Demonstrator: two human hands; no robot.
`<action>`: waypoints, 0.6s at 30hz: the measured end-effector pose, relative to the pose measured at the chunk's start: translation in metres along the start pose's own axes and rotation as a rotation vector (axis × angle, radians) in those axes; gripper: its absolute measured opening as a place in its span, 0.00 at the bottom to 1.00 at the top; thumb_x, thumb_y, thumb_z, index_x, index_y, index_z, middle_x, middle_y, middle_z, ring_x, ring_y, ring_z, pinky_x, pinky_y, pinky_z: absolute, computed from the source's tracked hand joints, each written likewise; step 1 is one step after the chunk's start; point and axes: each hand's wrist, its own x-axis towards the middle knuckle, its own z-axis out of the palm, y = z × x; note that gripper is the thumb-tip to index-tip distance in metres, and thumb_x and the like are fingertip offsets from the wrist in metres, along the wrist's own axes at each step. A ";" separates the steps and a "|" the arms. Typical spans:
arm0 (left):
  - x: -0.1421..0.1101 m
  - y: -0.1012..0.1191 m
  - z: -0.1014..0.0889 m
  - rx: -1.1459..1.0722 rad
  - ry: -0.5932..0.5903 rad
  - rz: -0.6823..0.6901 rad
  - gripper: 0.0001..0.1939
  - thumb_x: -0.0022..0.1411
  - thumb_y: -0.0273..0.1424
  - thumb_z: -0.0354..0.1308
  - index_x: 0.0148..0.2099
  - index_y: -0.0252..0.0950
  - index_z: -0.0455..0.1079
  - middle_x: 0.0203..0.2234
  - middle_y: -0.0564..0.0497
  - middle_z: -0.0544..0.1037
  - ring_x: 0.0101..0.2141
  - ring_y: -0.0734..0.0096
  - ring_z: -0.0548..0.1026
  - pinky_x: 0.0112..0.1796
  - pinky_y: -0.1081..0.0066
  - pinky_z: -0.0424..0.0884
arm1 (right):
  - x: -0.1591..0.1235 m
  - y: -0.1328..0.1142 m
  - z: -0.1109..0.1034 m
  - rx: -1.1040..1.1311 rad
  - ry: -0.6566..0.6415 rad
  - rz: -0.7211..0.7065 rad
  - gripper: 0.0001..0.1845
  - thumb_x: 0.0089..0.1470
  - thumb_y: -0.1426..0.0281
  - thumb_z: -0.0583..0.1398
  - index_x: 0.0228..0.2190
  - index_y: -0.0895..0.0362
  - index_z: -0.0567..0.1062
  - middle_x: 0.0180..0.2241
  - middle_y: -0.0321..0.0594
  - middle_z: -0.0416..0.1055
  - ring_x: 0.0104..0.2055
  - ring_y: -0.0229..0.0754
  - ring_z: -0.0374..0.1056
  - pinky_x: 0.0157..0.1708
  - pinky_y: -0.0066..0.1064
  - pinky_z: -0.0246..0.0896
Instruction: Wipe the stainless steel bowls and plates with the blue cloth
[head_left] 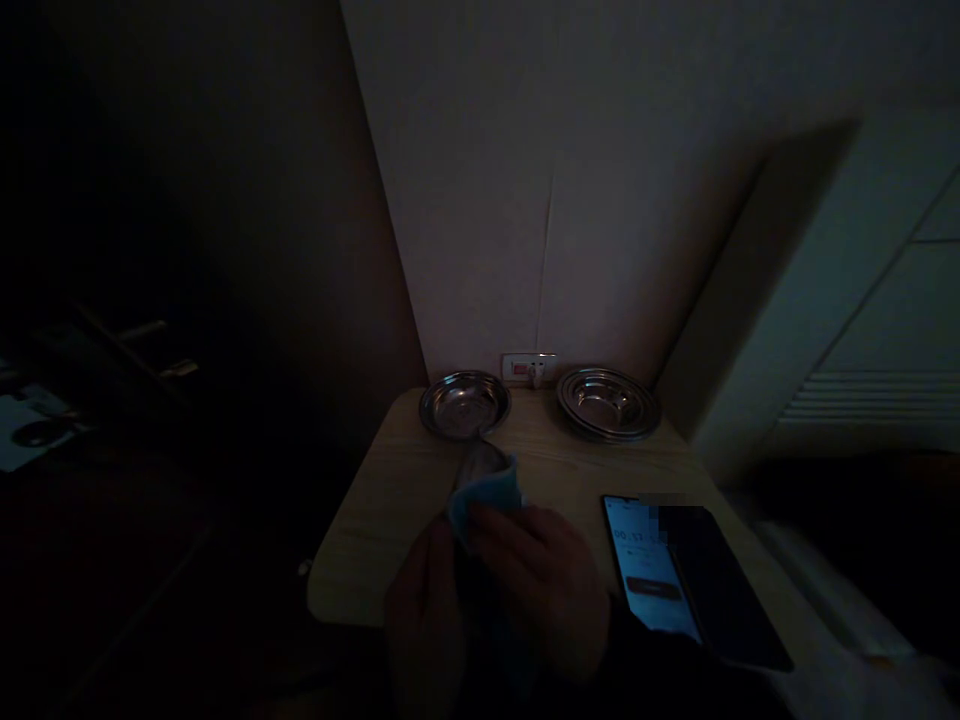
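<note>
In the dim head view my right hand (544,580) is closed on a light-blue cloth (491,490), its fingers pressing the cloth against a dull greyish piece (480,462). That piece looks like metal with a rounded edge, but its full shape is hidden by the cloth and the dark. My left hand (426,590) is closed just below and left of the cloth, by the lower side of the greyish piece. What its fingers grip is too dark to make out. Beyond my hands, a shallow round metal dish (465,405) rests on the wooden table (367,530).
Several nested metal dishes (607,405) stand at the table's back right. A lit phone (649,570) with an open dark cover (731,590) lies on the right. Behind, a power socket (529,368) with a plug is set in the wall (480,200).
</note>
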 end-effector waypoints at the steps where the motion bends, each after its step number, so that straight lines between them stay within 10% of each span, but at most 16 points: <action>1: 0.000 -0.001 0.000 -0.006 -0.006 0.001 0.24 0.54 0.48 0.48 0.38 0.35 0.74 0.37 0.45 0.79 0.39 0.60 0.75 0.40 0.68 0.70 | 0.001 0.000 0.000 0.005 -0.010 -0.021 0.13 0.60 0.71 0.50 0.41 0.56 0.73 0.43 0.40 0.74 0.34 0.41 0.64 0.31 0.34 0.62; 18: -0.003 -0.011 -0.002 -0.037 -0.046 -0.003 0.24 0.56 0.49 0.47 0.39 0.36 0.74 0.38 0.45 0.79 0.40 0.60 0.75 0.43 0.67 0.68 | 0.006 0.010 -0.005 -0.002 -0.102 -0.076 0.13 0.59 0.72 0.51 0.42 0.56 0.73 0.44 0.41 0.74 0.31 0.39 0.66 0.28 0.33 0.58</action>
